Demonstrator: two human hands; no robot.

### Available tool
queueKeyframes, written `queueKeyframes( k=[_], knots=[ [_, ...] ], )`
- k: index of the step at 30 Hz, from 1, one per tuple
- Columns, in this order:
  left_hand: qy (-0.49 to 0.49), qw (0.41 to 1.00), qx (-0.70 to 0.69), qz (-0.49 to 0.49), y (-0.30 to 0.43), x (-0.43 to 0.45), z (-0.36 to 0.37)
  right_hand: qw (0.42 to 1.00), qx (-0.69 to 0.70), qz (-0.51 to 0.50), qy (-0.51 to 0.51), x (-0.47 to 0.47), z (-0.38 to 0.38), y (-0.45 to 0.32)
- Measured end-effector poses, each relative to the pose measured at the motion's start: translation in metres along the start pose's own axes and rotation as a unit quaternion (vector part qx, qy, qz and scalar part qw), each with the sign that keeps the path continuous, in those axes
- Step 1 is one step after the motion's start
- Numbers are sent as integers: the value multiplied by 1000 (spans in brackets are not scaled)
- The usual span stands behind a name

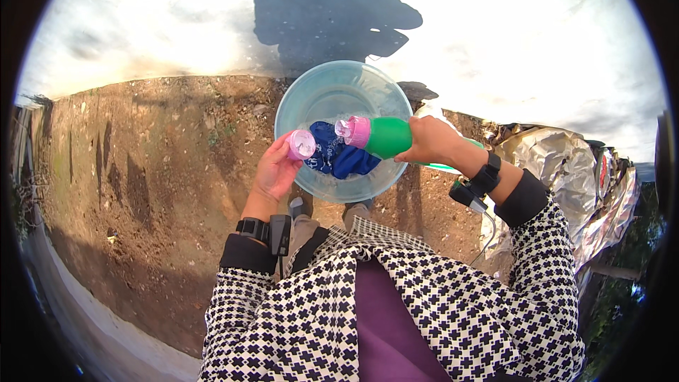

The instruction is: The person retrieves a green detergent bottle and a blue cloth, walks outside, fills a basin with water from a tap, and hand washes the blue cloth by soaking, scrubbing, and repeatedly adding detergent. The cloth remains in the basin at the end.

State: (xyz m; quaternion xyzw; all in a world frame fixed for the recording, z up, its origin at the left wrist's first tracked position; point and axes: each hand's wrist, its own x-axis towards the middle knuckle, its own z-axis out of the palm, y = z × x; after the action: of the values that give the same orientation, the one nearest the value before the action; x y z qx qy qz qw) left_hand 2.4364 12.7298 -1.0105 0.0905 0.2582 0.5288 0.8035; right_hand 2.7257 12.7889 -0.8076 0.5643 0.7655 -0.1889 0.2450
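Observation:
Between the fingers of my left hand (276,168) is a pink plastic cap (302,145), its hollow side facing up with whitish residue inside. My right hand (432,140) grips a green plastic bottle (390,138) tipped on its side. The bottle's pink collar and clear spout (344,128) point left, close to the cap but apart from it. Below both hands stands a round, translucent light-blue plastic basin (297,96). A blue cloth with white print (347,162) lies in it, apparently in water. My right hand hides part of the bottle.
Bare brown soil (175,154) surrounds the basin. A pale wall (175,26) beyond it carries my shadow (334,16). Crumpled silvery sheeting (554,175) lies to the right. A flat stone (418,90) sits behind the basin. My shoes (300,207) are just below its near rim.

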Motion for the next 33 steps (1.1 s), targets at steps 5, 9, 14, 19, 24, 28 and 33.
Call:
queueKeyframes(
  k=[5,9,14,19,24,28,33],
  knots=[
    [-5,1000,-14,12,4,-6,-3,1000,-21,5,6,4,-5,-5],
    [2,1000,-13,13,5,-9,-5,1000,-23,-7,9,5,-8,-8],
    [0,1000,-7,11,6,-9,-4,999,-24,8,25,4,-10,-8],
    [-11,1000,8,13,9,-5,3,1000,-12,11,18,1,-11,1],
    [-2,999,38,9,18,5,25,998,37,31,35,-10,-13,28],
    [-79,995,67,9,19,25,71,983,172,-11,61,-34,-9,61],
    [-140,968,208,13,14,49,153,899,431,52,56,-68,13,86]
  ],
)
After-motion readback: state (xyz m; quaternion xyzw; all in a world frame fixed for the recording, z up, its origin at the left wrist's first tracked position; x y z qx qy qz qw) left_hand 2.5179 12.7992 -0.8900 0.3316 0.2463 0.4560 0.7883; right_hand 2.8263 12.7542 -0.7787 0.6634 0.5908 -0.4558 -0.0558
